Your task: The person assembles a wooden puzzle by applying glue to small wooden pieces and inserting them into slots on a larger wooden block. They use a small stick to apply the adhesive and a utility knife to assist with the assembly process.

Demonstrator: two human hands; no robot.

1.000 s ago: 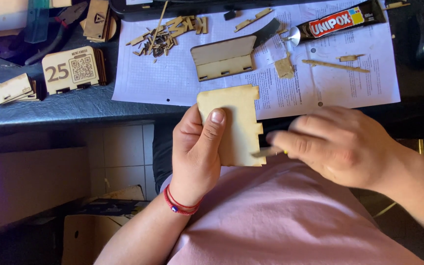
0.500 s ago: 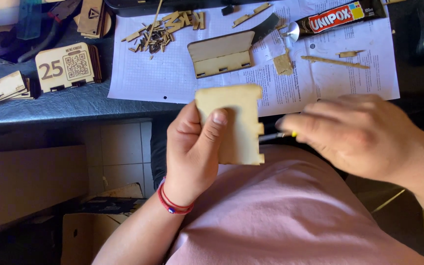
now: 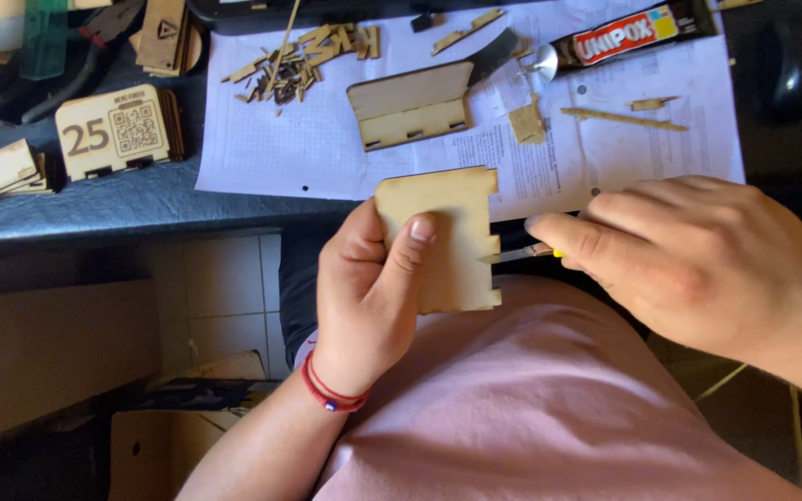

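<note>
The dark surface [image 3: 95,209] runs across the top of the view, and on it lies a spread of white printed paper [image 3: 327,153], which looks to be there to catch glue and scraps rather than to be read. The person sits back from the edge, a pink shirt [image 3: 531,399] filling the lower part of the view, so the work goes on over the lap and not on the surface.

The left hand [image 3: 364,297], with a red band at the wrist, holds a flat wooden panel [image 3: 447,241] upright, thumb pressed on its face and the other fingers clenched behind it; I take it the notched right edge is turned outward so that it is free to be worked. The right hand [image 3: 698,260] is closed around a small knife [image 3: 517,252], its forefinger stretched along the handle, which shows a bit of yellow. The blade tip touches the panel's right edge at one of the notches, a grip that looks meant for fine trimming.

On the paper, just beyond the panel, lies a folded wooden piece [image 3: 410,107] with slots along its lower edge. To its right a tube of glue [image 3: 624,37] lies with its nozzle toward the middle, near some thin wooden strips [image 3: 619,116]. A heap of small offcuts [image 3: 294,60] sits at the paper's upper left. Off the paper to the left stands a small wooden sign [image 3: 113,130] with a square code.
</note>
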